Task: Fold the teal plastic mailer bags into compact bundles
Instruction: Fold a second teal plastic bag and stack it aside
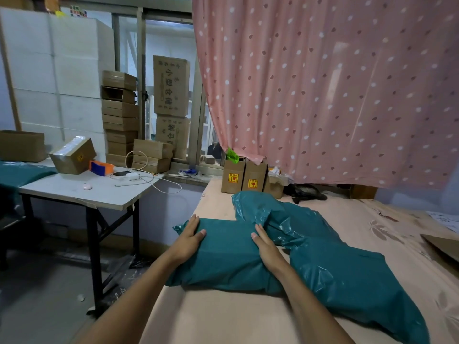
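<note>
Head view shows us a person standing at a bed covered by a peach sheet (223, 316), with both palms laid on a teal mailer bag (223, 259) at the near left of the mattress. The left hand (190, 235) rests on the bag's left end and the right hand (267, 244) on its right end. On each hand the fingers are straight and close together, pressing flat and gripping nothing. We judge this bag to be partly folded: it reads as a thick, smooth slab, not yet a compact bundle. Touching it on the right lies a long loose bag (352, 284) that runs toward the near right corner, and behind the right hand sits a crumpled bag (258, 207). Both appear unfolded, so we judge most of the work outstanding. We see no finished bundle set aside. More teal sheets (19, 173) lie at the far left beside a folding table (82, 192), which carries an orange tape dispenser (100, 167) and a white cable (146, 177). Small cardboard boxes (244, 178) stand at the head of the bed under a pink curtain (323, 95), and flat cardboard (442, 247) lies at the right edge. We note the loose bags crowd the folding area, and the slick film may spring open once released.
</note>
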